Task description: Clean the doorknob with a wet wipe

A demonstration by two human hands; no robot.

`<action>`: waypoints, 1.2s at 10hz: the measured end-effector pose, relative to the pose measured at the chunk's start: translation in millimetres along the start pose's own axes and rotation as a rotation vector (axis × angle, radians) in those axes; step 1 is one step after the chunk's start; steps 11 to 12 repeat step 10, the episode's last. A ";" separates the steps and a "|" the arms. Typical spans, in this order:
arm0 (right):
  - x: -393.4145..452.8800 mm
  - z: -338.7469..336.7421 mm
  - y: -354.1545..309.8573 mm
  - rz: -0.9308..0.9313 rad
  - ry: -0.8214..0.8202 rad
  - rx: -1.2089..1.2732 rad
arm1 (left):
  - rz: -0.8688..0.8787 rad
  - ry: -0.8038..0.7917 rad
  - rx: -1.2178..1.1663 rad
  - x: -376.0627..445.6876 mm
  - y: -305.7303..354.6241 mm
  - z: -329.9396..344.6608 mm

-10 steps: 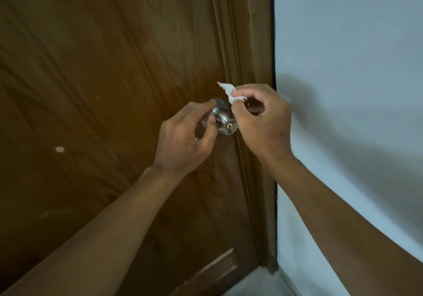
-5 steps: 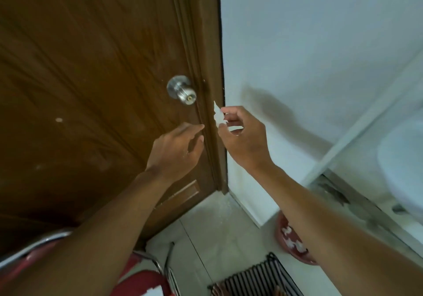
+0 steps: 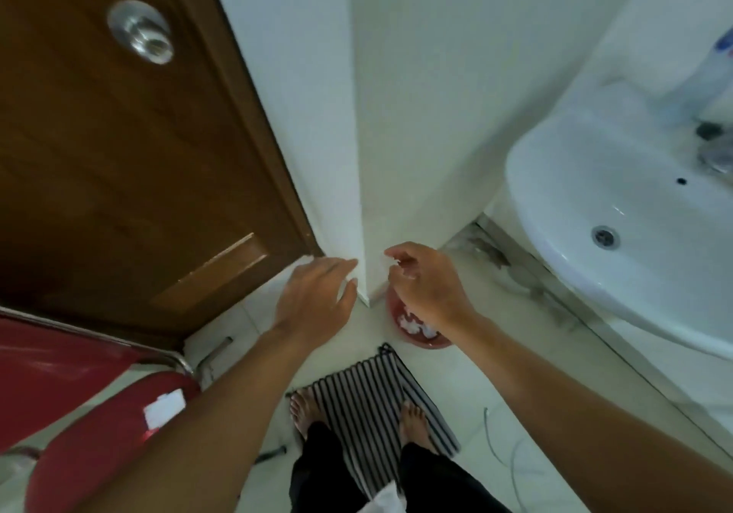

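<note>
The round silver doorknob (image 3: 141, 32) sits on the brown wooden door (image 3: 119, 155) at the upper left, with nothing touching it. Both hands hang low, far below the knob, by the white wall corner. My left hand (image 3: 317, 298) is spread, fingers apart, and holds nothing. My right hand (image 3: 428, 282) hovers over a red bin, thumb and forefinger pinched on a small wet wipe (image 3: 378, 266). The wipe barely shows against the white wall.
The red bin (image 3: 420, 341) on the floor holds crumpled white wipes. A white sink (image 3: 634, 258) fills the right side. A striped mat (image 3: 377, 393) lies under my bare feet. A red chair (image 3: 99, 413) with a white packet (image 3: 164, 413) stands at the lower left.
Both hands left the doorknob and dropped down and right to the wall corner above the red bin. The view tilted down toward the floor.
</note>
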State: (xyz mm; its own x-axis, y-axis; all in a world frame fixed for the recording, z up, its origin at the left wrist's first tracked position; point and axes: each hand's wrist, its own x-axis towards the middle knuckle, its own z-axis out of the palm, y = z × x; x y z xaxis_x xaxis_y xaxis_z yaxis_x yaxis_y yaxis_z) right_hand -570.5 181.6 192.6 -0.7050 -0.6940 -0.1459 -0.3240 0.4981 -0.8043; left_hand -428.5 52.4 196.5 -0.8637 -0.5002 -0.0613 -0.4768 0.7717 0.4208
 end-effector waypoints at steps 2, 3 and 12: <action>-9.5 -48.0 67.1 0.167 0.074 -0.036 | 0.100 -0.109 -0.046 22.9 74.2 56.9; -5.5 -56.7 85.2 0.175 0.103 -0.045 | 0.096 -0.153 -0.033 36.8 90.0 70.4; 10.2 26.2 -102.1 -0.416 -0.024 -0.074 | -0.155 0.215 0.215 -20.7 -14.5 -111.3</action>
